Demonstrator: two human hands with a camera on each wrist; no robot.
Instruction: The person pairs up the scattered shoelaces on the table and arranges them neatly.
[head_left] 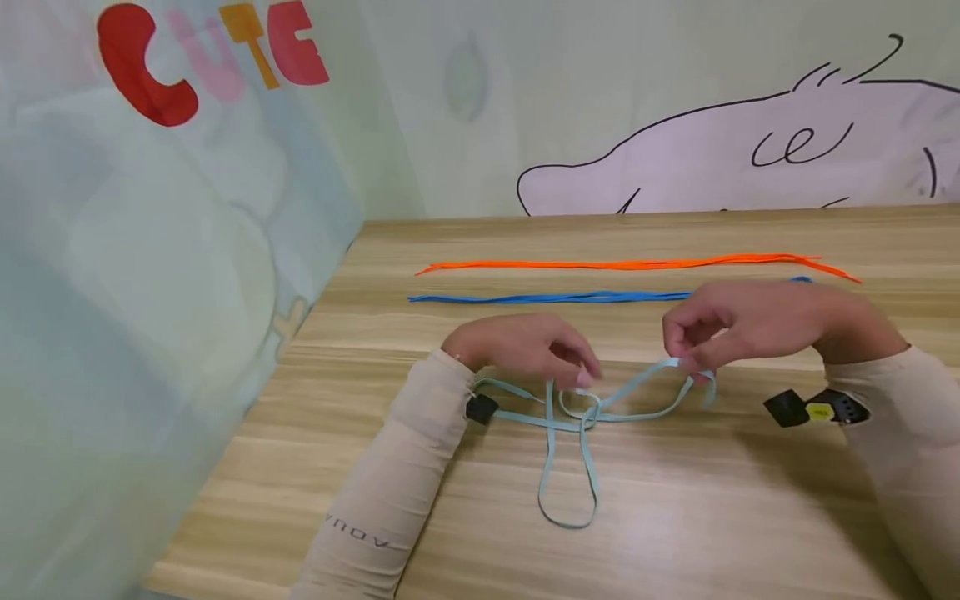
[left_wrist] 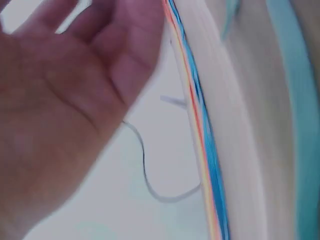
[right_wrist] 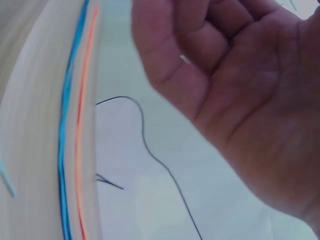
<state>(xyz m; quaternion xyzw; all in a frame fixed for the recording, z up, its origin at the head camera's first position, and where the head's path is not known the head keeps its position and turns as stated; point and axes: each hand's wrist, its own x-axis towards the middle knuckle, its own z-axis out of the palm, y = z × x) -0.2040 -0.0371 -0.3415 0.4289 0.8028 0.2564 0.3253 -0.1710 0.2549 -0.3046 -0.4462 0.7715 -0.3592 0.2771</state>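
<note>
A pale turquoise shoelace lies on the wooden table in loose, crossing loops, with one long loop hanging toward the front edge. My right hand pinches the lace between thumb and fingertips and lifts a strand at the right. Bent over the middle crossing is my left hand, its thumb and fingertips close together at a small loop. Whether those fingertips pinch the lace is hidden and blurred. In the left wrist view the left palm shows; a turquoise strand runs at the right edge. The right palm fills the right wrist view's upper right.
Behind the hands lie an orange shoelace bundle and a blue shoelace bundle, both stretched left to right. My right hand partly covers the blue one. The wooden table meets a wall printed with drawings at its back and left.
</note>
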